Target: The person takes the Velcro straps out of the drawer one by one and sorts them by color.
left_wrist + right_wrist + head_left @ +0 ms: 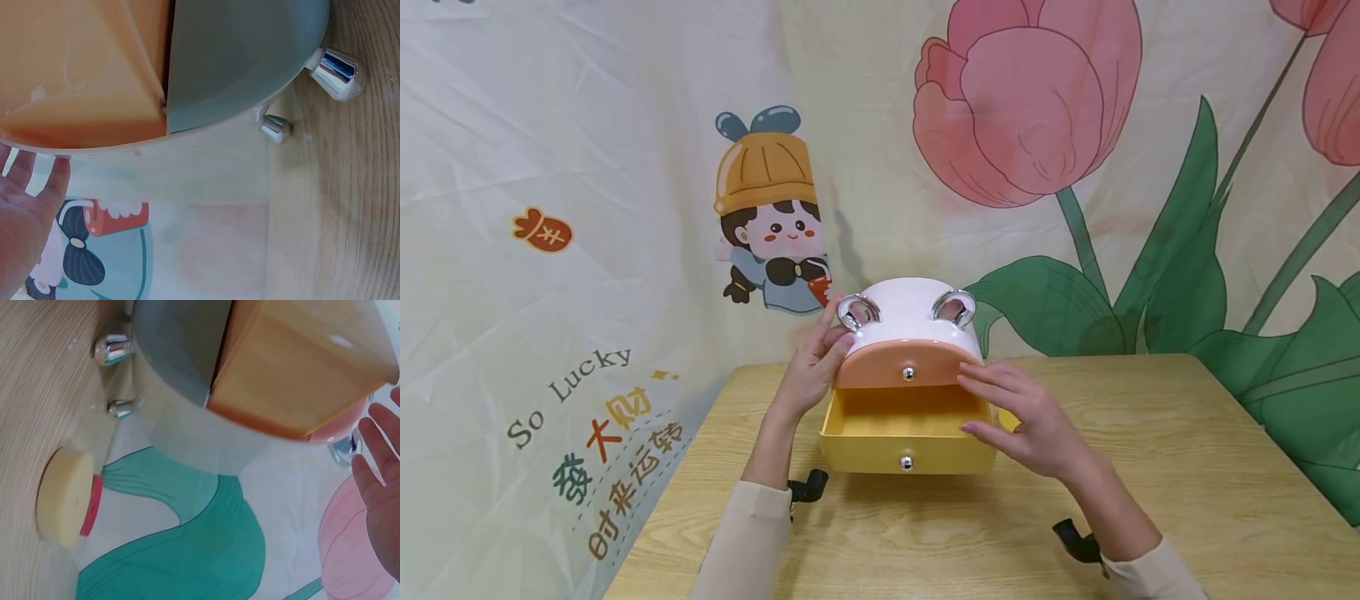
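Note:
A small drawer box stands in the middle of the table, with a white shell [910,308], two chrome rings on top, and an orange front drawer [876,367] with a chrome knob. Below it, a yellow drawer [865,454] is pulled out, and its inside holds nothing visible. My left hand [808,367] rests on the box's left side, thumb near the front edge, fingers extended along the shell. My right hand [1026,417] has its fingers straight at the right side of the drawers. Seen from below, a grey-green hollow [244,56] lies under the yellow drawer.
A yellow round object with a red part [65,497] lies on the table right of the box, partly behind my right hand in the head view. Chrome feet [340,75] hold the box off the wooden table [1150,467]. A printed cloth [880,167] hangs behind.

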Motion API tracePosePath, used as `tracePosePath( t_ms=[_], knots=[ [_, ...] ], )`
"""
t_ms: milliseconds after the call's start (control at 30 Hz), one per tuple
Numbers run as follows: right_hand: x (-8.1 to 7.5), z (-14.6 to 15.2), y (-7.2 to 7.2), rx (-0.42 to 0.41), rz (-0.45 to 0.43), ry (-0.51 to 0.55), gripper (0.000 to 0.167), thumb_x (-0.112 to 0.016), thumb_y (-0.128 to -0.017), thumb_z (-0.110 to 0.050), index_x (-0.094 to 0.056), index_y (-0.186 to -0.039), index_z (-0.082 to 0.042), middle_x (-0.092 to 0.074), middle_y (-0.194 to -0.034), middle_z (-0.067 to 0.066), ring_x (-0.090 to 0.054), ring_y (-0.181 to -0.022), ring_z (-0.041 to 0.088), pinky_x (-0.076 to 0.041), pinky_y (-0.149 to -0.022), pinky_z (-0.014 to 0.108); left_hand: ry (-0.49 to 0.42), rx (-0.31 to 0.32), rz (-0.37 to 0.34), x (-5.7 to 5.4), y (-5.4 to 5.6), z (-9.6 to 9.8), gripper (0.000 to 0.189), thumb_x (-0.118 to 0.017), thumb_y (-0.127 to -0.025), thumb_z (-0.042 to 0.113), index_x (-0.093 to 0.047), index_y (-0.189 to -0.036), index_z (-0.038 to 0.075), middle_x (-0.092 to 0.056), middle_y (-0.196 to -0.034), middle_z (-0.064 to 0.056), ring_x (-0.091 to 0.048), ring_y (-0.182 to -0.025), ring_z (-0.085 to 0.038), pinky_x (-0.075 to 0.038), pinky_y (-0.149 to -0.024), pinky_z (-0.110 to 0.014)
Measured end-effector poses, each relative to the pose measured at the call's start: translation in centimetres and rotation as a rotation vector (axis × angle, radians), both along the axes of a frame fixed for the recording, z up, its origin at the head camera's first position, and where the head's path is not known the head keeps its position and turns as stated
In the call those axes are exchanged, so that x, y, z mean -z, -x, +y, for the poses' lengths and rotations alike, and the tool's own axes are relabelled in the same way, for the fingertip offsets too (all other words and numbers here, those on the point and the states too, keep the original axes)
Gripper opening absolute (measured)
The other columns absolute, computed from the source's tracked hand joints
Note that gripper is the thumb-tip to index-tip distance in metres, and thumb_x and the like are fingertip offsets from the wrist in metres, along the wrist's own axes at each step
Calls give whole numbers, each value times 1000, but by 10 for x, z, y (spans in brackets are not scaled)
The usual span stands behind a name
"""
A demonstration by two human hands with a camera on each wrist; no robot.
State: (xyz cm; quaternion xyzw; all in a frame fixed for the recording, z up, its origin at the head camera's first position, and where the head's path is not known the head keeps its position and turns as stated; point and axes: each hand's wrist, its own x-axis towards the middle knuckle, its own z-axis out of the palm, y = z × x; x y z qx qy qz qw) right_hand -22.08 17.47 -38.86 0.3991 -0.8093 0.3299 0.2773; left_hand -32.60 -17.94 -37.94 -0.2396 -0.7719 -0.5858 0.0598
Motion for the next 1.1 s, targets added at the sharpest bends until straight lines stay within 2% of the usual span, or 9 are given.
tracePosePath(
  t_ms=[133,333,533,767,967,1100],
  knots=[
    [0,-5,-2,-51,21,-4,65,-90,-81,-20,-67,-141,-16,-62,-148,9,-53,-140,32,-40,-121,29,7,-2,4,0,0,0,66,-57,-107,42,-21,-160,58,-59,-151,-7,-66,-128,-29,-53,-107,-39],
    [1,-11,-6,-50,5,-25,64,-90,-82,-21,-66,-142,-19,-61,-150,6,-50,-144,34,-35,-125,33,12,-12,2,1,0,1,66,-57,-106,44,-21,-159,58,-59,-152,-6,-65,-129,-29,-52,-109,-43],
    [-1,-19,-10,-72,25,-70,62,-88,-84,-25,-67,-142,-20,-61,-150,3,-52,-142,30,-41,-122,42,1,-11,-3,1,1,1,66,-57,-106,44,-21,-159,58,-58,-152,-6,-65,-130,-30,-52,-109,-43],
    [1,-28,-12,-107,133,-125,63,-87,-85,-30,-65,-143,-20,-63,-148,2,-55,-138,25,-44,-119,38,-5,-3,9,3,3,1,66,-57,-107,42,-21,-160,57,-59,-151,-7,-65,-129,-30,-53,-108,-41],
    [4,-35,-15,-102,143,-157,57,-84,-88,-33,-67,-141,-23,-63,-148,-2,-55,-138,25,-48,-114,47,-5,-3,10,4,3,1,66,-57,-107,42,-21,-160,57,-58,-153,-6,-65,-131,-30,-53,-107,-41],
    [4,-40,-16,-115,145,-165,56,-85,-88,-33,-68,-140,-24,-64,-147,-3,-56,-137,23,-51,-110,48,-4,-4,18,3,3,2,65,-56,-107,41,-21,-160,57,-58,-152,-6,-65,-129,-29,-53,-107,-39]
  ],
)
